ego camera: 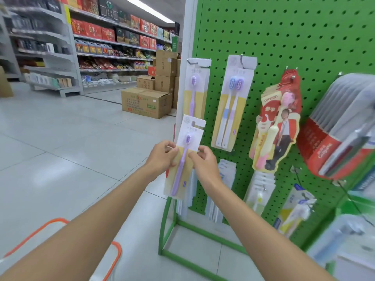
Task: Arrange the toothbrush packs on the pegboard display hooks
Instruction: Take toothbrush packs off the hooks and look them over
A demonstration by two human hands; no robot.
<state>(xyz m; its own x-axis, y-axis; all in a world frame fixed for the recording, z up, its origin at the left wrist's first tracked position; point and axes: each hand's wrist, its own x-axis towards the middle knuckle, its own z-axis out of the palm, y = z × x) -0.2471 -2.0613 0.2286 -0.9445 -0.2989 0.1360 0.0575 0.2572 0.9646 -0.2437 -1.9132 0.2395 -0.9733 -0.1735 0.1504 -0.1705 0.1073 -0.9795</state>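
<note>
My left grip (pixel 162 157) pinches the left edge of the purple toothbrush pack (pixel 191 133), thumb across the front. My right grip (pixel 205 163) pinches the right edge, fingers curled onto the card. So both grips are holding the one pack, upright and off any hook. It sits in front of the left edge of the green pegboard (pixel 284 37), just below a matching hung pack (pixel 196 94) on the top-left hook (pixel 190 61). Next along hangs a twin pack (pixel 231 102) with blue and purple brushes, then a red pack (pixel 278 122), then a thick row of red-and-grey packs (pixel 334 128) far right. More packs hang lower down, blurred. An orange basket (pixel 114 258) shows by my left forearm, and cardboard boxes (pixel 146 102) stand on the floor beyond.
</note>
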